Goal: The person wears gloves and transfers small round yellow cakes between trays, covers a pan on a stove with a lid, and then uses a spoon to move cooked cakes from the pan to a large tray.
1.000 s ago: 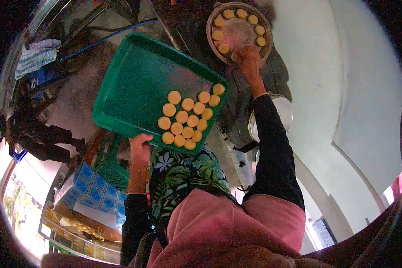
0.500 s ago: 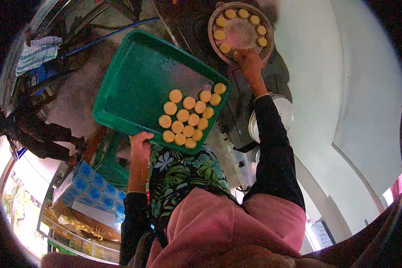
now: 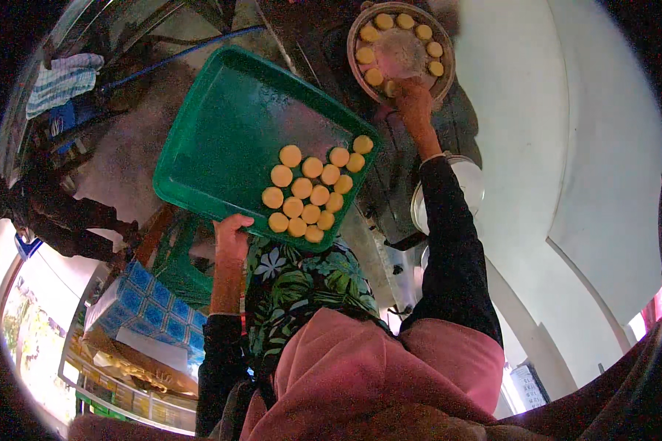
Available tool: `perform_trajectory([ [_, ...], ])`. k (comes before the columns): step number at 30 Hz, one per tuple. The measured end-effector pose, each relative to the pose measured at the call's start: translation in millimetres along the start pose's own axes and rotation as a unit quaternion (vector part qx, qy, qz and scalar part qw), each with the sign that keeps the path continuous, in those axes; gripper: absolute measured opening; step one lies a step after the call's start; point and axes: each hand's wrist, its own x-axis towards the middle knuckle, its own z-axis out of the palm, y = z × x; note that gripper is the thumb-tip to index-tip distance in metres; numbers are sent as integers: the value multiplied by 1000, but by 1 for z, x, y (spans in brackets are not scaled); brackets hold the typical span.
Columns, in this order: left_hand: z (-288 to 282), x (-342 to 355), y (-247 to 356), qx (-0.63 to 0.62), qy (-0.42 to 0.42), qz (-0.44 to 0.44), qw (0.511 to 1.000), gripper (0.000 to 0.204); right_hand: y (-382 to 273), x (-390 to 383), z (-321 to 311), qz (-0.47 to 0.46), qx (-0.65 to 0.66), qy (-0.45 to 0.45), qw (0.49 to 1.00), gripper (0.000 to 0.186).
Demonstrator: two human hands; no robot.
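Note:
My left hand (image 3: 232, 234) grips the near rim of a green rectangular tray (image 3: 198, 140), its thumb over the edge. Pale yellow round dough pieces (image 3: 301, 188) lie in several rows at the tray's right end. At the upper right, my right hand (image 3: 415, 100) reaches into a round pan (image 3: 354, 59) with a dusty, pale middle. Its fingers close at a dough round (image 3: 390, 88) by the near rim; the fingertips are partly hidden. Other dough rounds (image 3: 365, 55) form a ring along the inside of the pan.
The pan rests on a dark stove-like surface (image 3: 390, 176). A silvery round lid or pot (image 3: 467, 184) is beside my right forearm, near a white wall (image 3: 596, 147). At left are a striped cloth (image 3: 66, 84), dark-trousered legs (image 3: 73, 217) and a blue tiled-pattern cover (image 3: 151, 301).
Almost nothing differs. The view has shifted slightly; my right hand stays at the same dough round in the pan, and my left hand keeps its hold on the tray.

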Motion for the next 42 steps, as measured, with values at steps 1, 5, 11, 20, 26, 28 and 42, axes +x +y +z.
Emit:
perform_trajectory([
  [1,4,-2,2,8,-7,17,1000,15,4,1,3,-28,-42,3,999,25],
  [5,2,-6,2,169,-30,136,976,26,2,-1,6,-28,10,0,1000,25],
  [11,-3,0,-5,140,-38,143,979,45,5,0,8,-47,-104,-27,993,31],
  [20,-5,1,5,31,-7,1,999,35,-9,0,-13,-65,2,-18,998,29],
  [26,-2,-5,4,119,-42,90,988,29,0,3,-9,-19,-62,-56,996,29],
  [28,-27,7,-12,80,-70,57,993,25,2,7,-8,17,-69,-78,994,27],
  [42,-24,7,-20,81,-17,112,990,10,12,10,-2,24,-95,-123,988,23],
])
